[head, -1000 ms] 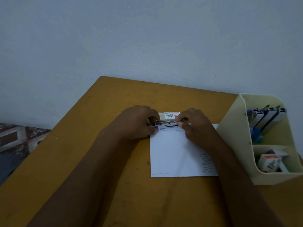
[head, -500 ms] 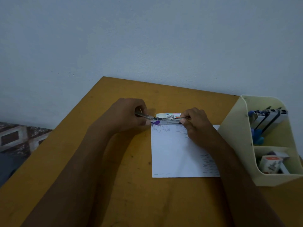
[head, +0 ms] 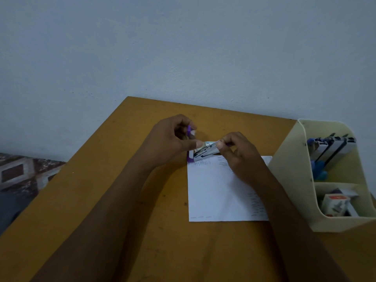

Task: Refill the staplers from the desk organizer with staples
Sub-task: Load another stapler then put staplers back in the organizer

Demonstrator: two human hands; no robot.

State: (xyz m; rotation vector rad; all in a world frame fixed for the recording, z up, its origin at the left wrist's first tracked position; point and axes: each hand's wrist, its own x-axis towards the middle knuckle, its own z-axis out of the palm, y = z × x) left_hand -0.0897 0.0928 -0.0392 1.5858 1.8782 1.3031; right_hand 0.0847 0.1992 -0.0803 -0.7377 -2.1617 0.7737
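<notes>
At the far edge of the paper (head: 219,190), mid-table (head: 122,200): stapler (head: 205,153) sits between both hands; long axis runs left-right, right end tipped slightly up and away; its purple end is at the near left, at the paper's far-left corner; touching the sheet or just over it, I can't tell.

Left hand (head: 173,139): fingers curled; thumb lies on the stapler's left end; fingers hold a purple piece (head: 189,130) raised above the body; I read that as the top arm swung open, not certain.

Right hand (head: 240,157): narrow pinch on the stapler's right end with thumb and forefinger; the other fingers hang loosely curled over the paper.

My read: we're at the loading step on this unit; can't see whether a strip is in the channel, too small and dim.

What the next move turns on: a strip has to go in along that left-right axis, so the right hand's pinch sets the line; the right hand is also nearer the desk organizer (head: 295,180), well right, with more staplers (head: 333,147) in the far compartment and staple boxes (head: 335,204) in the near one.
</notes>
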